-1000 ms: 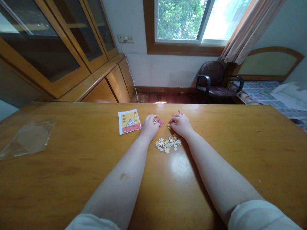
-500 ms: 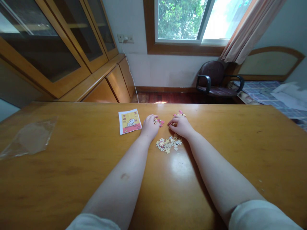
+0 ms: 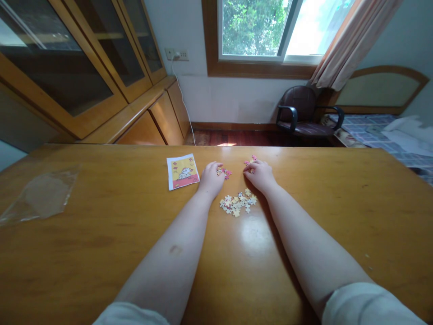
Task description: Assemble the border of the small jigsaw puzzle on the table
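Note:
My left hand (image 3: 210, 177) rests on the wooden table (image 3: 101, 234), its curled fingers touching a small joined cluster of pink and yellow puzzle pieces (image 3: 224, 172). My right hand (image 3: 260, 174) lies a little further right, fingers bent over a few pink pieces (image 3: 250, 161) near the far edge; whether it grips one is hidden. A loose heap of pale puzzle pieces (image 3: 237, 203) lies between my wrists. A small picture card (image 3: 182, 171) with a cartoon animal on yellow and red lies just left of my left hand.
A clear plastic bag (image 3: 42, 194) lies flat at the table's left side. Beyond the far edge stand a dark armchair (image 3: 302, 113), wooden cabinets with glass doors (image 3: 84, 67) on the left, and a window (image 3: 280, 27) with a curtain.
My right hand has shifted a little right and away, from the spot between the two small clusters to the pink pieces near the far edge. My left hand has stayed put.

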Demonstrator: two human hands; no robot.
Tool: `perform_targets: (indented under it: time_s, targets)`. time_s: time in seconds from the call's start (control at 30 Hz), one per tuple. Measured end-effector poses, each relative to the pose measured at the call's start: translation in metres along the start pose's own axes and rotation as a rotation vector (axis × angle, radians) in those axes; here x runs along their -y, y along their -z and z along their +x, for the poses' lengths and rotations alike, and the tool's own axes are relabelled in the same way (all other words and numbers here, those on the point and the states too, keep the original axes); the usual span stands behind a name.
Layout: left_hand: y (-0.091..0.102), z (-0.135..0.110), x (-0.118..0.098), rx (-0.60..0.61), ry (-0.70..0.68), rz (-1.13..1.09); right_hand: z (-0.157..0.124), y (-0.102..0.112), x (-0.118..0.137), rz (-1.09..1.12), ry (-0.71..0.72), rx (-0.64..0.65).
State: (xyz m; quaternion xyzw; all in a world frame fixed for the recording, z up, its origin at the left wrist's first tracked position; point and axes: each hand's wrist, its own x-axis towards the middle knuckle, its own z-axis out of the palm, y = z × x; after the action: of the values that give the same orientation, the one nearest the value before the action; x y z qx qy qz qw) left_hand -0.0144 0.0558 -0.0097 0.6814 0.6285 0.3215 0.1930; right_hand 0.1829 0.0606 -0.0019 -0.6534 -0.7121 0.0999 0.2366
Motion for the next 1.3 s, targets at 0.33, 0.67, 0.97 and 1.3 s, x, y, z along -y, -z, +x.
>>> perform_targets:
  time_s: [0.33, 0.67, 0.97, 1.3]
  targets:
    - [0.0, 0.001, 0.001, 0.01, -0.003, 0.012, 0.003, 0.011, -0.004, 0.318, 0.001, 0.318]
    - [0.0, 0.002, 0.002, 0.019, 0.011, 0.0, -0.002, 0.037, -0.009, 0.373, 0.023, 0.736]
    - [0.002, 0.0, 0.0, -0.004, -0.042, 0.021, 0.001, 0.024, -0.005, 0.304, 0.063, 0.677]
    - [0.006, -0.01, -0.012, 0.129, -0.337, 0.02, 0.0, 0.023, -0.003, 0.368, 0.144, 0.766]
